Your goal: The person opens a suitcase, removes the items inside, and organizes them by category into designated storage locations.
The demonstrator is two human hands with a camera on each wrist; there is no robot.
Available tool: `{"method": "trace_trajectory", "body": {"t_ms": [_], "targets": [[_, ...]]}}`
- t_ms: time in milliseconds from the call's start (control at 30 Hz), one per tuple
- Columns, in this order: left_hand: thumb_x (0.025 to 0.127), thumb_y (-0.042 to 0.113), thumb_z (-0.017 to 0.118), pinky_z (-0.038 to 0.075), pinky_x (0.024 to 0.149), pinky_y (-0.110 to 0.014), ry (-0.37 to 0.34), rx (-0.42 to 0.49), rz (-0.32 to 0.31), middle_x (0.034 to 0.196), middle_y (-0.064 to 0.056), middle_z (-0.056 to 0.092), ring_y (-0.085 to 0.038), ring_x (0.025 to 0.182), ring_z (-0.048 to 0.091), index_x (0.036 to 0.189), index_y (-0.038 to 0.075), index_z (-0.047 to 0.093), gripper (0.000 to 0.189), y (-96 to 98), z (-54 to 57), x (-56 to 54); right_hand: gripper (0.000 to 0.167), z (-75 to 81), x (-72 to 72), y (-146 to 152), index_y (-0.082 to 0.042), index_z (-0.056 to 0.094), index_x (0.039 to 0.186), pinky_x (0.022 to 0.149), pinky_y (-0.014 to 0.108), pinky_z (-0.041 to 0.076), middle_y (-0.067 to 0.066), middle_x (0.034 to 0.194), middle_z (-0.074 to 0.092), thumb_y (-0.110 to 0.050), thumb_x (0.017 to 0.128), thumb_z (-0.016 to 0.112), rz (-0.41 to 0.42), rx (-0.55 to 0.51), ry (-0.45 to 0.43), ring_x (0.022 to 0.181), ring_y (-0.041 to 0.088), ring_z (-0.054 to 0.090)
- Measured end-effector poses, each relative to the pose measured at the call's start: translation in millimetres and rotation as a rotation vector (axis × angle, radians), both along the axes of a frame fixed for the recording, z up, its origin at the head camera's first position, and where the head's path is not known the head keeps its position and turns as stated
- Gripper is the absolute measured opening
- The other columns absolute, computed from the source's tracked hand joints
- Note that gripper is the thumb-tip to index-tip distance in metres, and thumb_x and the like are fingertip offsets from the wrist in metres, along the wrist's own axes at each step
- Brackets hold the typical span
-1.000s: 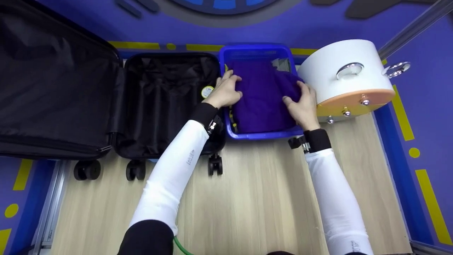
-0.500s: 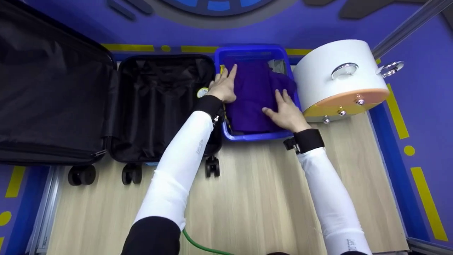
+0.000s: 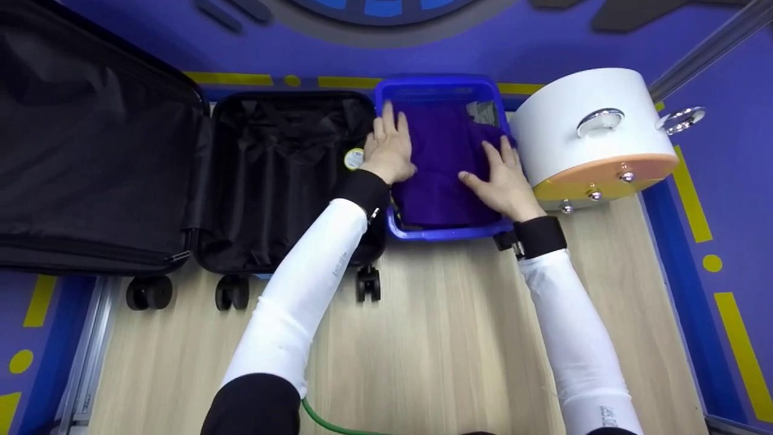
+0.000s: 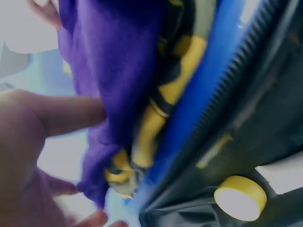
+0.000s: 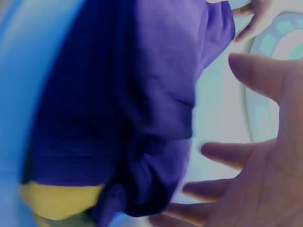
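A folded purple garment (image 3: 438, 175) fills most of a blue plastic basket (image 3: 447, 234). My left hand (image 3: 391, 151), fingers straight, lies over the basket's left side at the garment's edge. On the right part of the garment is my right hand (image 3: 506, 186), its fingers spread. In the right wrist view those fingers (image 5: 227, 153) are extended beside the cloth and grip nothing; contact is hard to judge. Yellow-and-black patterned cloth (image 4: 182, 71) shows under the purple one in the left wrist view. A grey item (image 3: 483, 113) peeks out at the basket's back right corner.
Left of the basket lies an open black suitcase (image 3: 278, 193), its lid (image 3: 90, 157) folded out. A round yellow-rimmed item (image 3: 354, 159) sits inside its right wall. A white drum-shaped cabinet (image 3: 595, 121) with chrome handles stands right of the basket on the wooden surface (image 3: 435, 338).
One second ago my fingers were bent at both sides of the garment; now they are straighter. My right hand moved inward over the cloth, then slightly back right. The garment stays in the basket.
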State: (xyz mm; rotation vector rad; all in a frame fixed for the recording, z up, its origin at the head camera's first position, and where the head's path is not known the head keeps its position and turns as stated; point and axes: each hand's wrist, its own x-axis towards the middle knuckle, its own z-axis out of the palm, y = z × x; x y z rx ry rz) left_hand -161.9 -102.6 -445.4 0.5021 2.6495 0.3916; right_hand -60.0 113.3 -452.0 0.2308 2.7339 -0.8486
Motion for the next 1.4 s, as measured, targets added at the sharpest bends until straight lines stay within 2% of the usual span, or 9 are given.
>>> {"method": "trace_trajectory", "body": {"t_ms": [167,333,533,700,867,1000,1167,1300,1400], "targets": [[0.080,0.055,0.086,0.012,0.128,-0.050,-0.080,-0.052,-0.089,0.172,-0.026,0.001,-0.038,0.159,0.005,0.165,0.001,0.000,0.133,3.7,-2.3,2.3,0.097,-6.4,-11.3,3,-0.007,0.007,0.167,0.124,0.063,0.011,0.025,0.171,-0.010,-0.053,0.100,0.060,0.050,0.014,-0.094,0.155,0.051,0.000],[0.075,0.060,0.088,0.004,0.127,-0.056,-0.114,-0.115,-0.160,0.172,-0.025,0.003,-0.037,0.160,0.000,0.165,0.000,0.001,0.139,-3.6,-11.9,-7.5,0.110,-13.0,-14.5,-1,-0.010,0.001,0.167,0.125,0.061,0.015,0.026,0.170,-0.009,-0.058,0.094,0.068,0.089,-0.002,-0.176,0.155,0.051,0.009],[0.075,0.059,0.088,0.001,0.125,-0.061,-0.169,-0.146,-0.218,0.172,-0.025,0.004,-0.036,0.160,0.003,0.166,0.001,0.002,0.138,-10.2,-14.2,-16.6,0.133,-17.5,-5.7,-10,-0.013,-0.007,0.167,0.125,0.059,0.015,0.026,0.168,-0.019,-0.055,0.080,0.085,0.114,-0.039,-0.240,0.156,0.049,0.003],[0.079,0.053,0.088,0.003,0.125,-0.064,-0.224,-0.100,-0.219,0.172,-0.024,-0.002,-0.036,0.160,-0.002,0.166,0.002,0.001,0.133,-16.8,-10.6,-26.7,0.135,-19.4,-7.5,-11,-0.014,-0.005,0.168,0.125,0.057,0.017,0.023,0.169,-0.020,-0.045,0.077,0.091,0.126,-0.059,-0.202,0.157,0.047,0.003],[0.085,0.046,0.084,0.001,0.126,-0.060,-0.271,-0.022,-0.169,0.173,-0.019,-0.008,-0.031,0.160,-0.008,0.166,0.006,-0.003,0.126,-30.9,-6.2,-27.4,0.121,-23.7,-0.1,-8,-0.016,0.008,0.169,0.125,0.058,0.017,0.019,0.173,-0.010,-0.039,0.082,0.089,0.134,-0.134,-0.094,0.157,0.045,0.007],[0.084,0.045,0.085,0.010,0.126,-0.061,-0.215,-0.007,-0.164,0.172,-0.024,-0.003,-0.037,0.160,0.003,0.167,0.006,0.008,0.119,-36.7,6.4,-8.6,0.106,-24.9,23.5,-5,-0.014,0.023,0.167,0.123,0.062,0.020,0.019,0.173,-0.008,-0.032,0.084,0.087,0.200,-0.131,-0.020,0.156,0.048,0.010],[0.077,0.053,0.088,0.024,0.121,-0.062,-0.096,-0.117,-0.275,0.171,-0.027,0.008,-0.047,0.155,0.019,0.163,0.006,0.031,0.113,-34.3,24.3,43.1,0.105,-38.7,52.4,-2,-0.012,0.035,0.163,0.122,0.068,0.007,0.025,0.171,-0.008,-0.033,0.078,0.093,0.309,-0.056,0.118,0.155,0.053,0.005],[0.080,0.052,0.086,0.025,0.121,-0.062,-0.042,-0.200,-0.359,0.170,-0.025,0.015,-0.050,0.154,0.018,0.161,0.004,0.033,0.108,-27.2,20.1,88.1,0.106,-59.2,64.2,-6,-0.014,0.036,0.163,0.120,0.071,0.005,0.029,0.170,-0.004,-0.040,0.077,0.092,0.319,0.115,0.261,0.153,0.056,0.009],[0.091,0.040,0.078,0.027,0.121,-0.060,0.020,-0.233,-0.362,0.170,-0.023,0.019,-0.049,0.154,0.021,0.161,0.004,0.035,0.090,-20.1,8.2,108.6,0.100,-71.7,69.6,-9,-0.014,0.038,0.162,0.118,0.072,0.014,0.031,0.169,0.004,-0.041,0.080,0.090,0.278,0.298,0.360,0.150,0.059,0.019]]}}
